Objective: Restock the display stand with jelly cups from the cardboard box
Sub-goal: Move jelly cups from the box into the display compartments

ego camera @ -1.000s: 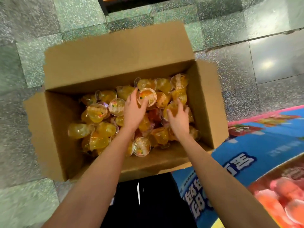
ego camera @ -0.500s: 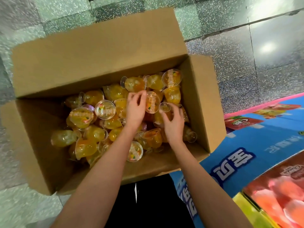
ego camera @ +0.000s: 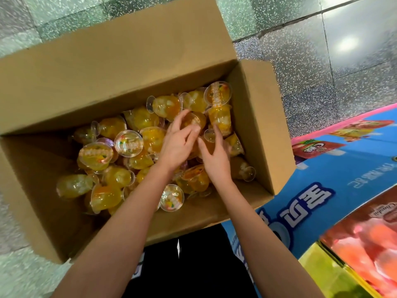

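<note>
My left hand [ego camera: 178, 145] is curled around an orange jelly cup [ego camera: 196, 121]. My right hand [ego camera: 217, 161], just beside it, pinches a second cup [ego camera: 209, 136] between thumb and fingers. Both hands are inside the cardboard box [ego camera: 129, 67], toward its right end, over the heap of jelly cups [ego camera: 129, 143], many lying on their sides. The display stand [ego camera: 343, 179], blue and printed, sits just beside the box's near right corner.

Head camera looks steeply down, close over cardboard box [ego camera: 129, 67].
</note>
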{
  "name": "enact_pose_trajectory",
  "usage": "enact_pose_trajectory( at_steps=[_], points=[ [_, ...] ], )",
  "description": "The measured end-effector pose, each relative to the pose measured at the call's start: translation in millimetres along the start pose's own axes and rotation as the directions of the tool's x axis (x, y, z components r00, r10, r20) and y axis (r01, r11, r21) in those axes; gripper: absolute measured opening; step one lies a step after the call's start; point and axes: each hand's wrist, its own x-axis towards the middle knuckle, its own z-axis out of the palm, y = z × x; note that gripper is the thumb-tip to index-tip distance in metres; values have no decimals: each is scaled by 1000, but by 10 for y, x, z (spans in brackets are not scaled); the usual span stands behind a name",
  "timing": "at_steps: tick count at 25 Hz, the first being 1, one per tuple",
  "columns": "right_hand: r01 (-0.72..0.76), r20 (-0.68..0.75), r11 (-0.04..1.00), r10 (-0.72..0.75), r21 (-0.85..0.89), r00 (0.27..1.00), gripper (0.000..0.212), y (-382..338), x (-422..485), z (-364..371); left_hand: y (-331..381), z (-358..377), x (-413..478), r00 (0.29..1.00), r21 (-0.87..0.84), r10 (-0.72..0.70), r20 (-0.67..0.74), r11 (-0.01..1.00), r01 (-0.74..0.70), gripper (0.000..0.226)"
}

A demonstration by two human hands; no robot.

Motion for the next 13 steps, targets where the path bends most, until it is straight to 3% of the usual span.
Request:
enact_pose_trajectory(
  at_steps=[4,9,13],
  points=[
    [5,-25,992,-1,124,1000,52,32,-12,-23,122,68,17,991,110,-103,-89,988,112,46],
    [30,30,982,-36,188,999,59,70,47,14,-20,-13,41,999,96,-24,46,995,19,45],
    [42,-1,961,-43,275,999,54,65,103,38,49,9,42,998,10,-40,-55,999,41,43]
  ],
)
